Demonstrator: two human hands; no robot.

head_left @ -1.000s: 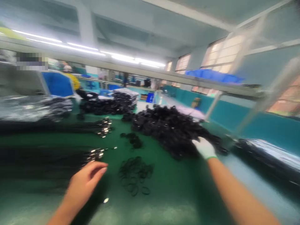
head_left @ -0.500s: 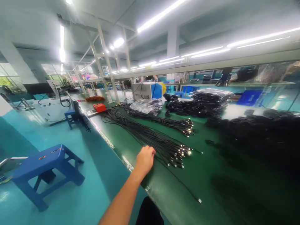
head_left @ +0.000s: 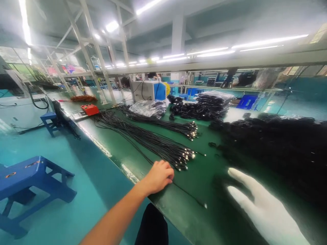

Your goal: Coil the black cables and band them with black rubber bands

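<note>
My left hand (head_left: 160, 177) is bare and closed around a single black cable (head_left: 190, 195) near the front edge of the green table. That cable's end, with a small shiny connector (head_left: 205, 206), sticks out to the right of the fingers. Just beyond the hand lies a long bundle of black cables (head_left: 150, 141) with shiny connector ends, and a second bundle (head_left: 166, 124) lies farther back. At the right, my right hand (head_left: 258, 200) wears a white glove. Its thumb and fingers are apart, with nothing between them, above the table.
A large heap of coiled black cables (head_left: 276, 143) covers the table's right side. Behind the bundles are clear plastic bags (head_left: 149, 108) and a blue-and-white machine (head_left: 146, 90). A red box (head_left: 90, 109) sits at the far left end. Blue stools (head_left: 33, 177) stand on the floor.
My gloved right hand has come into view from the lower right. My left hand has drawn slightly away from the bundle with the single cable. The view has turned to the right.
</note>
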